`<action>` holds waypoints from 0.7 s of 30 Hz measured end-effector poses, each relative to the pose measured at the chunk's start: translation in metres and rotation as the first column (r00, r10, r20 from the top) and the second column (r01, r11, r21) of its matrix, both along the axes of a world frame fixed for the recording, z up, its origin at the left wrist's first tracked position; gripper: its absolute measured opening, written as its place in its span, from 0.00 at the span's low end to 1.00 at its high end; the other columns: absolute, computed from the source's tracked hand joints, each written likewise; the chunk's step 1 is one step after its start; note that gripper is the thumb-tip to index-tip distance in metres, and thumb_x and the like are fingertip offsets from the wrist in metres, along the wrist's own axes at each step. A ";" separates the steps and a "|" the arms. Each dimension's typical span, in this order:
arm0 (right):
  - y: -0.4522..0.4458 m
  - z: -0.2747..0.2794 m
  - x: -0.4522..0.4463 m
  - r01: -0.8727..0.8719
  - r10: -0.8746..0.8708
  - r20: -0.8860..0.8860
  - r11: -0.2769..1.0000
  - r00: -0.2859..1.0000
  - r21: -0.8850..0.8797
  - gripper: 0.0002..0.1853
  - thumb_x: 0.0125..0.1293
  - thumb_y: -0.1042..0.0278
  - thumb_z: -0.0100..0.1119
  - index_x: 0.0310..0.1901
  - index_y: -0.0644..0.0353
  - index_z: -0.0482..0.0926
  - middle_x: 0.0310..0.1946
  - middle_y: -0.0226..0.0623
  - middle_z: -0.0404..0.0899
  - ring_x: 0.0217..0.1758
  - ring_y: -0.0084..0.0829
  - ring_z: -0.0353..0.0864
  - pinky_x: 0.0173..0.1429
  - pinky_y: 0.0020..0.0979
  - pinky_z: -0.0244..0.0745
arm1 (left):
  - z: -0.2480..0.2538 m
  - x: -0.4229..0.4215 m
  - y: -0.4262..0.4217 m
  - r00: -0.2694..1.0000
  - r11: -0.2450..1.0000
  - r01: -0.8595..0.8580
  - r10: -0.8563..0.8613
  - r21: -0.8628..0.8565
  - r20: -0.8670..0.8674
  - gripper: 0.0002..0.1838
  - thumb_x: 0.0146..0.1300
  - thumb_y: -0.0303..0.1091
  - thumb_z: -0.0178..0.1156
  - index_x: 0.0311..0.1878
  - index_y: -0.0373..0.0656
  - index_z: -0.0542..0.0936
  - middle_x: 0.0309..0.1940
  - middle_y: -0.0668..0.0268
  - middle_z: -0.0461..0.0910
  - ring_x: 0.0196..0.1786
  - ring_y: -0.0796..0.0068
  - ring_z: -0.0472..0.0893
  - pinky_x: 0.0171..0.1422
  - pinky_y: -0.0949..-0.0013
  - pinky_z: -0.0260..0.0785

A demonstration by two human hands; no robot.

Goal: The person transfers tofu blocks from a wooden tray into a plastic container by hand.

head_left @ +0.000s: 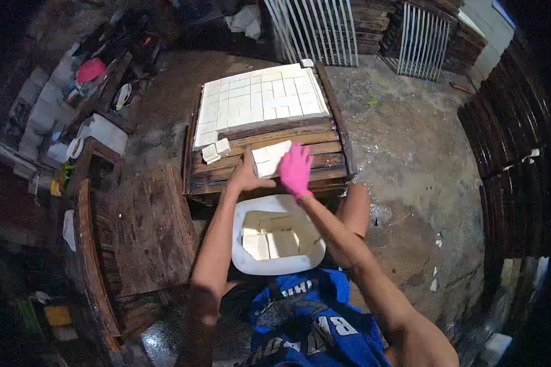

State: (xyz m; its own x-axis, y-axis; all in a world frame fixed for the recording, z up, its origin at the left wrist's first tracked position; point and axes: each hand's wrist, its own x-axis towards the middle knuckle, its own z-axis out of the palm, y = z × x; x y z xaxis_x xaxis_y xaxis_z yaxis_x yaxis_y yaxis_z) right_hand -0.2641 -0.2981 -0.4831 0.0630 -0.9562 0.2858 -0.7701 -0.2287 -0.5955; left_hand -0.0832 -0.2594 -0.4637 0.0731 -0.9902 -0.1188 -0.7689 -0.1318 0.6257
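Observation:
A short row of white blocks that look like tofu lies on the wooden slatted stand in front of me. My left hand, bare, presses against the left end of the row, its thumb stretched along the near side. In a pink glove, my right hand closes on the right end, so the blocks sit between both hands. Behind them spreads a large slab of cut tofu in a grid. Small loose pieces lie at its front left corner. Below my hands, a white tub holds more blocks.
To the left stands a brown wooden board beside a low wooden frame. Metal racks lean at the back. Stacked dark boards line the right side. Wet concrete floor carries scattered white scraps. A pink bowl sits far left.

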 end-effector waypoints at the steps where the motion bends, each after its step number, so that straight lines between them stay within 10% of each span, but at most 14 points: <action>1: 0.002 0.013 0.010 -0.016 -0.001 0.156 0.994 0.988 0.107 0.24 0.75 0.59 0.40 0.63 0.69 0.71 0.68 0.58 0.67 0.72 0.58 0.63 0.72 0.56 0.58 | -0.013 0.000 -0.011 0.987 0.998 0.019 -0.029 -0.065 -0.157 0.74 0.34 0.48 0.83 0.79 0.39 0.44 0.67 0.31 0.65 0.70 0.38 0.69 0.72 0.50 0.66; 4: -0.011 0.029 0.018 -0.080 -0.139 0.519 0.922 0.844 0.378 0.24 0.76 0.59 0.39 0.64 0.68 0.70 0.60 0.58 0.74 0.63 0.55 0.74 0.66 0.47 0.68 | -0.001 -0.004 -0.013 0.997 0.999 0.052 -0.052 -0.007 0.057 0.64 0.36 0.40 0.83 0.75 0.39 0.53 0.63 0.43 0.73 0.67 0.48 0.74 0.68 0.54 0.69; 8: -0.061 0.032 -0.023 -0.870 -0.461 0.826 0.195 0.326 0.452 0.37 0.72 0.35 0.36 0.63 0.61 0.73 0.52 0.47 0.82 0.53 0.47 0.83 0.62 0.43 0.75 | 0.006 -0.004 -0.014 0.983 0.989 0.101 -0.116 -0.110 -0.144 0.61 0.32 0.39 0.86 0.71 0.37 0.61 0.61 0.51 0.76 0.66 0.58 0.75 0.69 0.58 0.68; 9: -0.071 0.011 -0.017 -0.873 -0.465 0.830 0.208 0.308 0.441 0.37 0.72 0.35 0.36 0.63 0.61 0.73 0.52 0.47 0.82 0.53 0.47 0.83 0.62 0.43 0.75 | 0.003 0.001 -0.020 0.983 0.987 0.117 -0.131 -0.109 -0.132 0.61 0.32 0.39 0.86 0.71 0.37 0.61 0.61 0.51 0.76 0.66 0.58 0.75 0.69 0.58 0.68; 11: -0.089 -0.047 0.009 -0.896 0.343 0.920 0.444 0.189 0.019 0.39 0.69 0.33 0.40 0.62 0.64 0.74 0.54 0.47 0.82 0.53 0.47 0.84 0.61 0.45 0.77 | -0.005 0.010 -0.022 0.987 0.986 0.158 -0.160 -0.045 -0.034 0.70 0.30 0.43 0.88 0.76 0.40 0.54 0.64 0.53 0.75 0.68 0.57 0.73 0.71 0.57 0.66; 13: -0.102 -0.050 0.008 -0.892 0.705 0.695 0.396 0.142 -0.219 0.40 0.68 0.33 0.42 0.61 0.65 0.75 0.54 0.48 0.82 0.53 0.47 0.84 0.61 0.46 0.78 | 0.001 0.004 -0.018 0.959 0.984 0.177 -0.177 -0.020 -0.220 0.68 0.29 0.39 0.88 0.75 0.39 0.56 0.65 0.52 0.73 0.70 0.57 0.71 0.73 0.58 0.65; 14: -0.087 -0.013 -0.004 -0.973 0.163 0.987 0.227 -0.007 -0.045 0.41 0.66 0.33 0.44 0.64 0.65 0.73 0.59 0.49 0.79 0.58 0.49 0.81 0.66 0.47 0.73 | -0.006 0.006 -0.012 0.964 0.986 0.143 -0.158 -0.082 -0.216 0.68 0.29 0.39 0.88 0.75 0.39 0.56 0.66 0.51 0.71 0.71 0.56 0.70 0.74 0.58 0.64; 15: -0.077 -0.010 -0.009 -1.000 -0.467 0.884 -0.031 0.008 -0.007 0.42 0.64 0.34 0.46 0.66 0.65 0.71 0.64 0.50 0.76 0.62 0.51 0.78 0.70 0.49 0.69 | -0.014 0.008 0.001 0.968 0.985 0.106 -0.135 -0.139 -0.212 0.68 0.29 0.39 0.88 0.75 0.39 0.56 0.67 0.51 0.70 0.71 0.56 0.69 0.74 0.58 0.63; 17: -0.051 -0.003 -0.022 -1.000 -0.532 0.847 0.012 0.008 0.017 0.39 0.65 0.37 0.46 0.65 0.66 0.73 0.61 0.52 0.78 0.59 0.51 0.80 0.68 0.47 0.72 | 0.041 -0.023 0.033 0.982 0.992 0.063 -0.081 -0.110 -0.170 0.65 0.32 0.37 0.87 0.76 0.44 0.57 0.68 0.51 0.67 0.72 0.55 0.67 0.75 0.57 0.62; 18: -0.034 0.011 -0.036 -0.933 -0.095 0.982 0.310 0.161 0.183 0.37 0.66 0.38 0.45 0.61 0.66 0.75 0.56 0.52 0.81 0.55 0.51 0.82 0.67 0.46 0.74 | 0.076 -0.041 0.046 0.994 0.988 0.094 -0.100 -0.119 -0.046 0.64 0.35 0.36 0.85 0.77 0.46 0.56 0.68 0.49 0.67 0.72 0.55 0.67 0.76 0.57 0.62; 21: 0.002 0.073 -0.047 -0.951 -0.638 0.770 0.234 0.008 0.204 0.35 0.67 0.42 0.43 0.61 0.67 0.75 0.56 0.53 0.81 0.55 0.51 0.83 0.67 0.46 0.74 | 0.122 -0.051 0.078 0.983 0.974 0.162 -0.144 -0.158 0.115 0.61 0.43 0.33 0.81 0.79 0.52 0.54 0.65 0.47 0.68 0.65 0.58 0.74 0.69 0.60 0.70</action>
State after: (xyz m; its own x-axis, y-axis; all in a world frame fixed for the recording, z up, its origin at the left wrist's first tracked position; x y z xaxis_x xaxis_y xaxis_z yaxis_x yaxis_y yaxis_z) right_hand -0.3111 -0.2960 -0.4102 0.8211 -0.4733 -0.3190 0.3956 0.8748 -0.2795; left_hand -0.1344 -0.1815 -0.3418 -0.0776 -0.9958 0.0479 -0.8326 0.0912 0.5463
